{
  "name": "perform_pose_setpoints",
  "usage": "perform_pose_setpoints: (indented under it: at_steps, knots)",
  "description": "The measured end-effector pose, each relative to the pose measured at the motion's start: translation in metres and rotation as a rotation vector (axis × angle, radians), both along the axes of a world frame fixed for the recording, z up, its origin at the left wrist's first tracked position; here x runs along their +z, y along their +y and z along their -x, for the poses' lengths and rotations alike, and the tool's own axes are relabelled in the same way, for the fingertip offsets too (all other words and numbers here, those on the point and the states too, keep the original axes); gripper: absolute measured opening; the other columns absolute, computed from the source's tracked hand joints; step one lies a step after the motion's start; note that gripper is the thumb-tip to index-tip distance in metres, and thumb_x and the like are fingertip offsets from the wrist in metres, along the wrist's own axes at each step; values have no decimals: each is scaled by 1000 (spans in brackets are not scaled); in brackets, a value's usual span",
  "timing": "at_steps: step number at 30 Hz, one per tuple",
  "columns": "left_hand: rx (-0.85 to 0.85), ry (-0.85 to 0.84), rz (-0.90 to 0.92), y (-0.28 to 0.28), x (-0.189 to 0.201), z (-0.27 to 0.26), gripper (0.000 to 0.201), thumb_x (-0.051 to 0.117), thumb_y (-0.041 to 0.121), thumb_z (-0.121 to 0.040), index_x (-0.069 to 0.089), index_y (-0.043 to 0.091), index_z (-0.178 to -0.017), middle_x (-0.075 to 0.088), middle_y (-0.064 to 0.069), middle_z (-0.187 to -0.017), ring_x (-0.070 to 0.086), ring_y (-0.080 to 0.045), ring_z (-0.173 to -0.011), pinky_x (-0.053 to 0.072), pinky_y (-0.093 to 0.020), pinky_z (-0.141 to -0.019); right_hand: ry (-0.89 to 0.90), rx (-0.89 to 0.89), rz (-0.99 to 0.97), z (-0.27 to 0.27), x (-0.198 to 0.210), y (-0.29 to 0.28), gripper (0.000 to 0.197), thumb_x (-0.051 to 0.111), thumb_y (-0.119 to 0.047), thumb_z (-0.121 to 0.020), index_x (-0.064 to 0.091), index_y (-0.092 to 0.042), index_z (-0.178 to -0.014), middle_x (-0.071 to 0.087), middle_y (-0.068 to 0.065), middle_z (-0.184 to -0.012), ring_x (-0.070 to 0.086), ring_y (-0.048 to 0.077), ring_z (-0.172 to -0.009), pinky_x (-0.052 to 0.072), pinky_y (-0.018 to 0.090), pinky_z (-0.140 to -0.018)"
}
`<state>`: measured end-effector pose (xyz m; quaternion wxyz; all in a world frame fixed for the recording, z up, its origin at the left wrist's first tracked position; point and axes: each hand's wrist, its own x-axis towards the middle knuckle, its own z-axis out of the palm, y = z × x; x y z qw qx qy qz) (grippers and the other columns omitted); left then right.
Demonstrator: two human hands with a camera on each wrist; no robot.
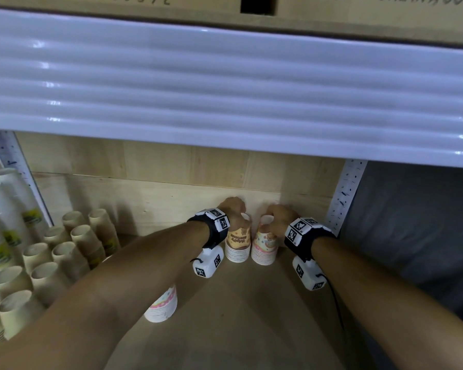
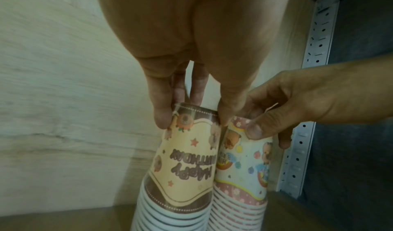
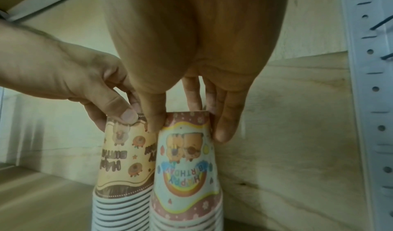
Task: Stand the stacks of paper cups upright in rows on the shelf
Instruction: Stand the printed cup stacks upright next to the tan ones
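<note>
Two stacks of printed birthday cups stand mouth-down, side by side and touching, near the back right of the wooden shelf [image 1: 238,316]. My left hand [image 1: 234,210] grips the top of the yellow-and-brown stack [image 1: 238,243] [image 2: 182,167] [image 3: 125,160] from above, fingers [image 2: 162,117] round its upper end. My right hand [image 1: 280,217] grips the top of the pink rainbow stack [image 1: 263,248] [image 3: 187,165] [image 2: 244,172] in the same way, with fingers [image 3: 225,127] on either side. A third pink stack [image 1: 162,307] stands nearer the front, partly hidden by my left forearm.
Several plain beige cup stacks [image 1: 64,252] fill the shelf's left part, with taller white stacks [image 1: 0,231] at the far left. A white ribbed shelf edge [image 1: 225,89] hangs overhead. A perforated metal upright [image 1: 345,193] bounds the right side, the wooden back wall [image 1: 171,182] is close behind.
</note>
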<state>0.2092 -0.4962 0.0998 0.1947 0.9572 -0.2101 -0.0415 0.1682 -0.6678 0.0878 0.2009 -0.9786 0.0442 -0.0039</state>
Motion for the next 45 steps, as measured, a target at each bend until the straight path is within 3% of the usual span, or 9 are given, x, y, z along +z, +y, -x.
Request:
perform_pose_setpoints:
  at_steps: [8, 12, 20, 26, 28, 30, 36, 41, 45]
  knots:
    - [13, 16, 14, 1, -3, -2, 46, 72, 36, -80, 63, 10, -116, 57, -7, -119, 57, -25, -106, 41, -27, -71, 26, 61, 15, 1, 6, -1, 34, 79, -29, -64, 58, -28, -91, 62, 0, -102, 62, 22, -95, 51, 30, -72]
    - [15, 3, 6, 1, -2, 0, 46, 71, 37, -81, 63, 8, -117, 58, -8, -120, 57, -26, -106, 42, -28, -73, 20, 43, -19, 0, 5, 3, 35, 78, -30, -71, 61, -18, -99, 62, 3, -102, 63, 24, -94, 55, 38, -83]
    - [36, 12, 34, 1, -1, 5, 51, 73, 35, -81, 60, 9, -123, 55, -8, -126, 56, -26, -109, 44, -27, -76, 19, 21, -30, 2, 3, 5, 44, 80, -30, -69, 60, -20, -107, 63, 4, -111, 62, 24, -100, 56, 40, -86]
    - [31, 15, -17, 5, 12, 16, 61, 68, 37, -86, 50, 7, -135, 49, -11, -138, 51, -29, -123, 46, -34, -94, -66, 5, 62, 11, 15, 13, 51, 71, -33, -78, 57, -14, -124, 55, 6, -128, 57, 25, -112, 50, 33, -90]
    - [33, 26, -14, 12, 25, 21, 64, 66, 41, -87, 47, 8, -138, 48, -10, -141, 50, -29, -125, 46, -36, -96, -124, 7, 92, 11, 26, 20, 50, 65, -32, -79, 57, -14, -125, 54, 5, -131, 58, 24, -110, 49, 30, -83]
    - [35, 20, -37, 22, 41, 27, 62, 65, 43, -88, 49, 9, -137, 49, -8, -141, 50, -27, -125, 45, -35, -95, -138, 47, 102, 11, 38, 29, 46, 63, -34, -77, 59, -16, -118, 56, 4, -127, 59, 22, -102, 46, 28, -75]
    - [64, 20, -184, 73, 84, 45, 51, 67, 40, -89, 62, 5, -124, 62, -9, -126, 61, -27, -109, 51, -35, -89, -95, 153, 84, 13, 54, 75, 49, 70, -39, -80, 58, -19, -123, 57, 5, -127, 58, 22, -110, 48, 30, -89]
    - [141, 47, -311, 130, 94, 63, 45, 67, 34, -89, 64, 2, -122, 62, -11, -125, 57, -24, -92, 48, -30, -76, -42, 294, 95, 23, 57, 130, 44, 71, -44, -79, 60, -24, -117, 60, 1, -116, 59, 20, -101, 47, 29, -81]
    - [205, 78, -398, 167, 92, 82, 45, 68, 29, -89, 62, 5, -127, 58, -7, -130, 56, -23, -104, 45, -25, -73, -3, 379, 112, 36, 56, 172, 45, 71, -50, -76, 59, -27, -113, 63, -2, -108, 58, 17, -95, 46, 29, -79]
